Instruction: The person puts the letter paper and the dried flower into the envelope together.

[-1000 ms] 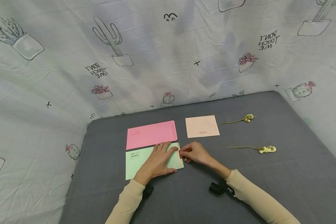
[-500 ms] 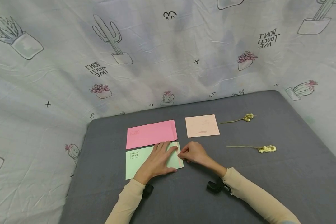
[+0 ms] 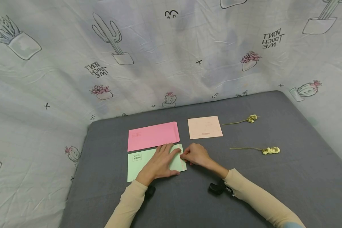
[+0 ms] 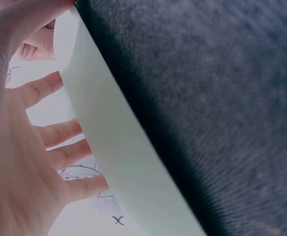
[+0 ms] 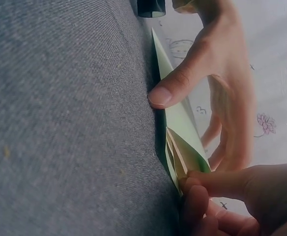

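Note:
A light green envelope point(image 3: 135, 171) lies crosswise on the table, its opening towards the right. My left hand point(image 3: 159, 163) rests on it with fingers spread, the thumb at its near edge. At the envelope's right end, my right hand point(image 3: 197, 155) pinches the edge of a pale pinkish card point(image 5: 177, 151) with thumb and curled fingers. In the right wrist view the envelope's mouth gapes around this card. Most of the card is hidden inside. The left wrist view shows the green envelope point(image 4: 104, 118) passing before the left fingers.
Just beyond lies a pink envelope point(image 3: 152, 136) on the grey tabletop point(image 3: 245, 190). A peach card point(image 3: 205, 127) is to its right. Farther right are two dried flower stems, one yellowish point(image 3: 251, 118) and one cream point(image 3: 270, 150). Patterned cloth point(image 3: 148, 63) hangs behind the table.
My right hand has shifted slightly left against the envelope's open end, and less of the pinkish card shows there. The left hand has stayed in place.

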Tool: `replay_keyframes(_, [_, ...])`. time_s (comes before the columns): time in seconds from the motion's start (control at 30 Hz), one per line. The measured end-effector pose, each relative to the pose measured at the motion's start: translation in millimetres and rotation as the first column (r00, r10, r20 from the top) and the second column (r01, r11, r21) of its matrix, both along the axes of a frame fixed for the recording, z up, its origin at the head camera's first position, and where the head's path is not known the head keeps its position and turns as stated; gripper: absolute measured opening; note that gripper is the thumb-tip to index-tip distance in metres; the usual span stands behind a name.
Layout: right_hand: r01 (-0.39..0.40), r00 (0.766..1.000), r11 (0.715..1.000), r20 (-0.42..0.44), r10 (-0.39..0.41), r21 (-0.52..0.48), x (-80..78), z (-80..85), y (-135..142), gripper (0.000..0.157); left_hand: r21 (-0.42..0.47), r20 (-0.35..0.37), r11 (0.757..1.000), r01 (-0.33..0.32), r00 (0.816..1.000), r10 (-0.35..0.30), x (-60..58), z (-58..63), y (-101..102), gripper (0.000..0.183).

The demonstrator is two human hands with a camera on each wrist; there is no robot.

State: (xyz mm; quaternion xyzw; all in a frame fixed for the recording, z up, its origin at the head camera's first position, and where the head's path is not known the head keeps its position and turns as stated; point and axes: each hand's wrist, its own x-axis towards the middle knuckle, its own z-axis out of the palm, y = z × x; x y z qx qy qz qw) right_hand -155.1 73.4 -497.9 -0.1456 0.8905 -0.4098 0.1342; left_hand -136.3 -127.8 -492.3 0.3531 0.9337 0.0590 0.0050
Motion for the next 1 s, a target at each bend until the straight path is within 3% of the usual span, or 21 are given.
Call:
replay_keyframes(0.43, [0.057,0.998,0.996,-0.022,-0.055,0.071,-3.6,-1.9,-6,0.024,0.003,0.005,1.000,0.008,1.000,-0.008,-0.6,1.0,0,0.082])
replay_keyframes(0.8, [0.023,0.998,1.000,-0.060,-0.023,0.005,-0.1,-0.2,1,0.023,-0.009,-0.003,1.000,0.002,1.000,-0.002,-0.6,-0.2,-1,0.084])
replay_keyframes(1.0, [-0.002,0.997,1.000,-0.081,0.000,-0.024,-0.9,8.6,24,0.015,0.014,-0.001,1.000,-0.005,1.000,0.005,-1.6,-1.6,-1,0.085])
